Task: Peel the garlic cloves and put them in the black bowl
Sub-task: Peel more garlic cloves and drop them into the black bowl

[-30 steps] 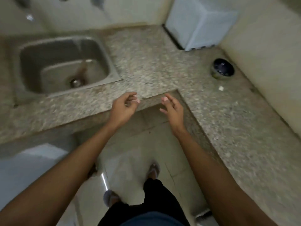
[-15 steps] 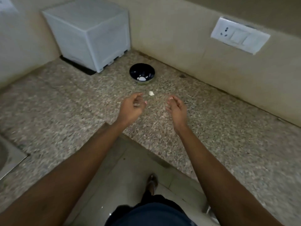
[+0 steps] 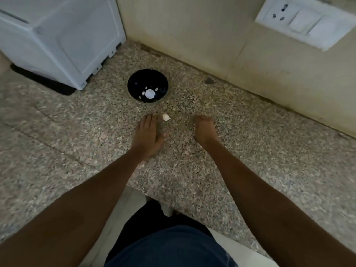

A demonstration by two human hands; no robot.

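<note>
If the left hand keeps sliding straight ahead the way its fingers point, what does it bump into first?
Probably the black bowl, which sits beyond the left hand on the counter. The garlic clove lies just right of the fingertips, so the hand may brush it first; the depth is unclear.

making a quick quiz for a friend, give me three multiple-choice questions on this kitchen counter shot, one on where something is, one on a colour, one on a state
1. Where does the loose garlic clove lie?
A. in the sink
B. on the counter just beyond the left hand
C. under the right hand

2. What colour is the bowl?
A. black
B. red
C. yellow

3. How is the left hand?
A. closed round the bowl
B. fingers straight, holding nothing
C. pinching the wall switch

Answers: 1 B, the clove sits on the stone by the left fingertips. 2 A, its rim and inside are dark. 3 B, the fingers lie flat and extended.
</note>
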